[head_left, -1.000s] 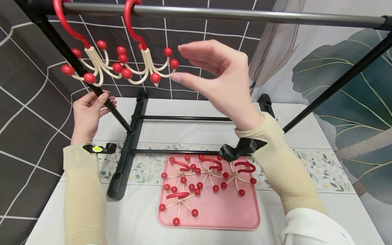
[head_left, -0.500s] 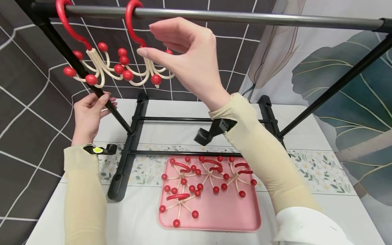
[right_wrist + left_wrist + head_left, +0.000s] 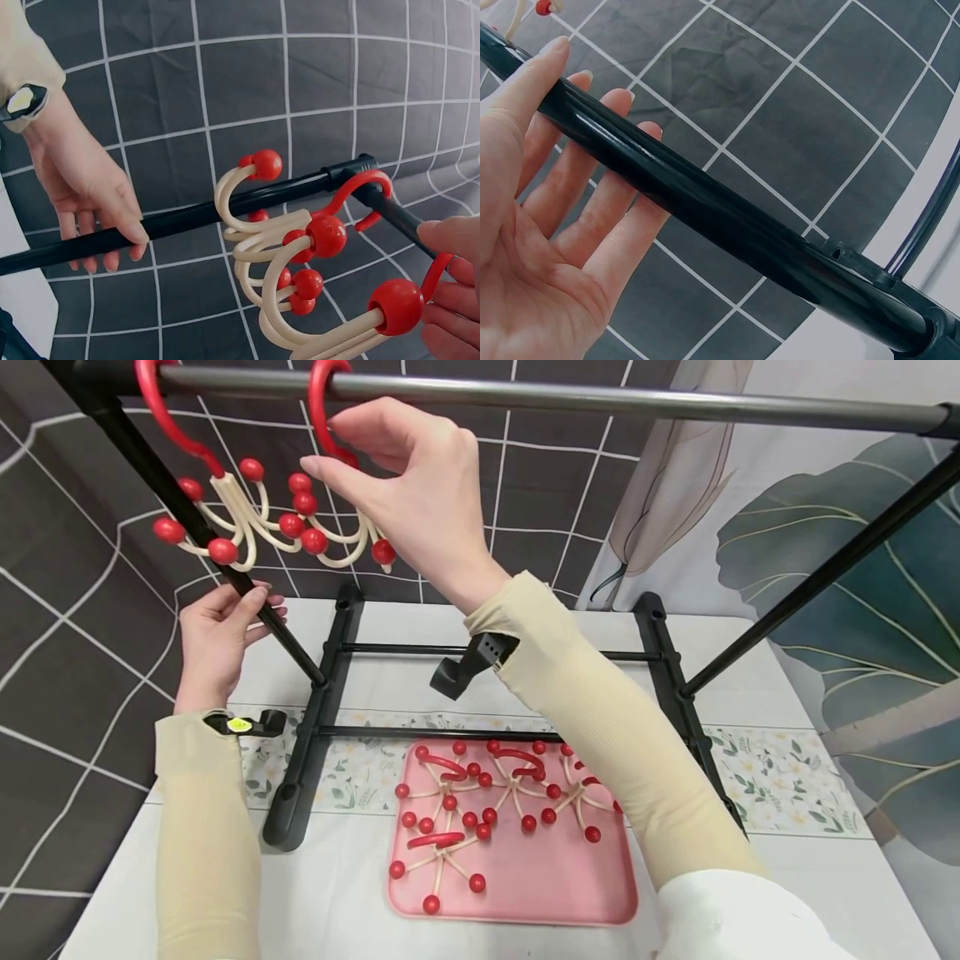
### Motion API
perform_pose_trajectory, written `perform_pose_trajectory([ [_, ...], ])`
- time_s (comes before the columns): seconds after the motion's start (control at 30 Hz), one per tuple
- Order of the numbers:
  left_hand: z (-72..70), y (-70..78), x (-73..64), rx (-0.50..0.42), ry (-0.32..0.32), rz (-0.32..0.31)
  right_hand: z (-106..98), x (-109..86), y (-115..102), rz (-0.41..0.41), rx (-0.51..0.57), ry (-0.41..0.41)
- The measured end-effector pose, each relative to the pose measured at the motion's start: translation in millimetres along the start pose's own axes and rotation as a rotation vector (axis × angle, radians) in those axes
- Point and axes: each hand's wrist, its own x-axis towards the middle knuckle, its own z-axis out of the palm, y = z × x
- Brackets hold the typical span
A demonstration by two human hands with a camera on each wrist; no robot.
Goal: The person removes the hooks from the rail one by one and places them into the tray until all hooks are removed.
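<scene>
My left hand point(image 3: 212, 647) grips the slanted left pole point(image 3: 288, 643) of a black rack, thumb in front and fingers behind, as the left wrist view also shows. Two hangers with red hooks and curved cream arms tipped with red balls hang from the rack's top bar point(image 3: 570, 403). The first hanger point(image 3: 236, 502) is at the far left. Around the red hook of the second hanger point(image 3: 318, 410) is my right hand point(image 3: 427, 485), its thumb and fingers spread apart. That hand hides part of the second hanger's arms in the head view.
Below, a pink tray point(image 3: 555, 881) holds several more hangers of the same kind, lying with arms splayed. The rack's base point(image 3: 296, 802) stands on the white tabletop point(image 3: 330, 893). Dark grid-patterned cloth point(image 3: 67, 693) covers the left and back; a curtain point(image 3: 675, 502) hangs behind.
My right hand has moved left from beside the second hanger to its hook, its arm now overlapping the tray's right edge. The left hand keeps its place on the pole.
</scene>
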Motion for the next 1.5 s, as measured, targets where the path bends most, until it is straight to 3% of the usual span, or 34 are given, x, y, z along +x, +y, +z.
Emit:
perform_pose_trajectory([
  [0.33, 1.5, -0.1, 0.4, -0.008, -0.009, 0.002, -2.2, 1.8, 0.5, -0.023, 0.021, 0.035],
  [0.63, -0.2, 0.8, -0.3, 0.008, -0.004, 0.005, -10.0, -4.5, 4.1, -0.109, -0.013, 0.088],
  [0.93, -0.2, 0.1, -0.1, 0.003, -0.005, 0.011, -13.3, -5.9, 6.5, -0.013, 0.026, 0.167],
  [1.17, 0.6, -1.4, -0.1, -0.009, -0.008, 0.014, -19.8, -7.7, 8.0, -0.146, 0.051, 0.212],
  [1.37, 1.3, -2.0, 0.1, -0.003, -0.01, 0.017, -29.0, -6.0, -4.2, -0.073, 0.12, 0.247],
  [1.5, 1.3, -2.3, 0.6, -0.009, -0.011, 0.02, -37.1, -7.3, -10.8, -0.068, 0.148, 0.258],
])
